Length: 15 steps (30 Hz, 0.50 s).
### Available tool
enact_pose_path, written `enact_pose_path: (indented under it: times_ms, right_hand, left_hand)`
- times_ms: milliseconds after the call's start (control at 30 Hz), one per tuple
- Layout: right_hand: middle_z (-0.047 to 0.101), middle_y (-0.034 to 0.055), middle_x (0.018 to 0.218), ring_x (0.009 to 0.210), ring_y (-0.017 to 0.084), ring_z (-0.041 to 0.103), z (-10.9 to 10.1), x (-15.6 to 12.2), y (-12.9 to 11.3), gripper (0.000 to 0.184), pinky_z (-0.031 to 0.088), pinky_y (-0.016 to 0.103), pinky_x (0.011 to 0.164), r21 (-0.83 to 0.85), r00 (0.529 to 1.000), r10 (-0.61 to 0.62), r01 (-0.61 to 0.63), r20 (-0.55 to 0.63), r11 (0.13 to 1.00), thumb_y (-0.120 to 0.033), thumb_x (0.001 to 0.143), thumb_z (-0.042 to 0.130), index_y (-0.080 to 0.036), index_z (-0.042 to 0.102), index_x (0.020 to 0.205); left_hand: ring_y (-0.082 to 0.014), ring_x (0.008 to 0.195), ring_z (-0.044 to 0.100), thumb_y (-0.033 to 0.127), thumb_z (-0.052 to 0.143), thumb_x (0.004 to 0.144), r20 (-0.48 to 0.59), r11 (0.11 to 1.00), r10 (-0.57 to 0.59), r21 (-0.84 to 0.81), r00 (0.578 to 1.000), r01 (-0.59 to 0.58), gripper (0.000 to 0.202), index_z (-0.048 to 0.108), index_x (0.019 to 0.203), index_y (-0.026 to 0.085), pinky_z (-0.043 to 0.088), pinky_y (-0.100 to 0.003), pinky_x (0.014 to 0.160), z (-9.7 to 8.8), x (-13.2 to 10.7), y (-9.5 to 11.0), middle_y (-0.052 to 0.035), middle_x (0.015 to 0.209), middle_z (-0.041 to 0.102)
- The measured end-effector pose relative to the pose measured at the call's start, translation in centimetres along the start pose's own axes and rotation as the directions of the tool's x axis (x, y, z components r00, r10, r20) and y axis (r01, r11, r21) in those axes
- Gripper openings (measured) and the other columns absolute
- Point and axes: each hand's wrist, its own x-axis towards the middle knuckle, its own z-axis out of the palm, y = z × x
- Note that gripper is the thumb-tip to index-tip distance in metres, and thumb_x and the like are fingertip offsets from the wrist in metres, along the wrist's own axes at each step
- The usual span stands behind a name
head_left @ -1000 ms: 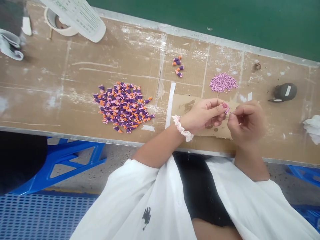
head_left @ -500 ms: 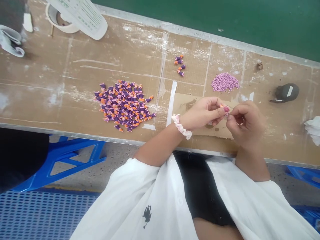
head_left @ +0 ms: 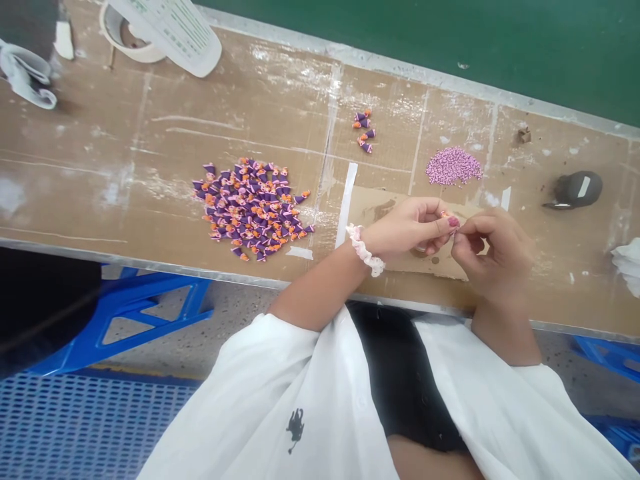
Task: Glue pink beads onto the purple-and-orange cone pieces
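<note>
My left hand [head_left: 417, 225], with a scrunchie [head_left: 366, 251] at the wrist, is closed in a pinch on a small figurine [head_left: 445, 214]; only a bit of its orange shows above the fingers. Against it, the fingertips of my right hand [head_left: 493, 250] are pressed together, and what they hold is too small to make out. Both hands are over a cardboard piece [head_left: 375, 204] on the table. A pile of small purple, pink and orange figurines [head_left: 255, 207] lies to the left. Several more figurines [head_left: 364, 130] sit farther back, and a heap of tiny pink pieces [head_left: 453, 166] is beyond my hands.
At the back left are a roll of tape [head_left: 131, 40] and a white plastic container [head_left: 175, 33]. A dark rounded object [head_left: 577, 189] and a small brown lump [head_left: 524, 135] are on the right, with white crumpled material [head_left: 628, 265] at the edge. Blue stools [head_left: 150, 307] stand below.
The view has shifted slightly, so the table things appear a little farther right. My hands stay together, the right fingertips still at the figurine in the left.
</note>
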Motion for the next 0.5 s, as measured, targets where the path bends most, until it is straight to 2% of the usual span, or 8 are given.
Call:
enact_pose_path:
  times_ms: [100,200,333,500]
  right_hand:
    - [0.055,-0.0032,0.073,0.056,0.010,0.046,-0.12,0.05,-0.18,0.022,0.040,0.025,0.049,0.030,0.999,-0.004,0.005,-0.038,1.000,-0.005,0.081,0.063,-0.024,0.054,0.089]
    - [0.058,-0.0018,0.080,0.058,0.011,0.049,-0.12,-0.13,-0.11,0.024,0.043,0.027,0.051,0.077,0.997,-0.017,0.023,-0.069,0.997,-0.010,0.081,0.067,-0.025,0.056,0.095]
    - [0.061,-0.0005,0.085,0.060,0.011,0.051,0.13,-0.54,0.26,0.027,0.044,0.027,0.052,0.094,0.993,-0.022,0.033,-0.118,0.995,-0.010,0.080,0.068,-0.026,0.059,0.100]
    - [0.065,-0.0007,0.082,0.061,0.013,0.056,0.49,-0.77,0.62,0.023,0.046,0.029,0.054,-0.026,0.984,-0.061,0.058,-0.168,0.998,-0.012,0.082,0.066,-0.027,0.060,0.098]
  left_hand:
    - [-0.0037,0.052,0.048,0.054,0.074,0.077,0.027,0.999,0.045,-0.027,0.999,-0.044,0.044,0.053,0.083,0.015,0.039,-0.019,0.051,-0.05,-0.01,-0.15,0.0052,0.062,0.053]
    - [-0.0039,0.055,0.048,0.051,0.070,0.082,0.049,0.990,0.140,-0.026,0.989,-0.139,0.038,0.054,0.089,0.017,0.037,-0.019,0.050,-0.15,-0.02,-0.29,0.0050,0.067,0.051]
    - [-0.0041,0.055,0.047,0.053,0.067,0.085,0.068,0.972,0.233,0.011,0.970,-0.234,0.038,0.053,0.089,0.018,0.038,-0.019,0.051,-0.13,-0.09,-0.14,0.0043,0.070,0.052]
    - [-0.0049,0.055,0.046,0.056,0.068,0.082,0.044,0.977,0.195,0.076,0.980,-0.198,0.039,0.054,0.088,0.020,0.039,-0.021,0.053,0.21,-0.55,0.52,0.0046,0.067,0.049]
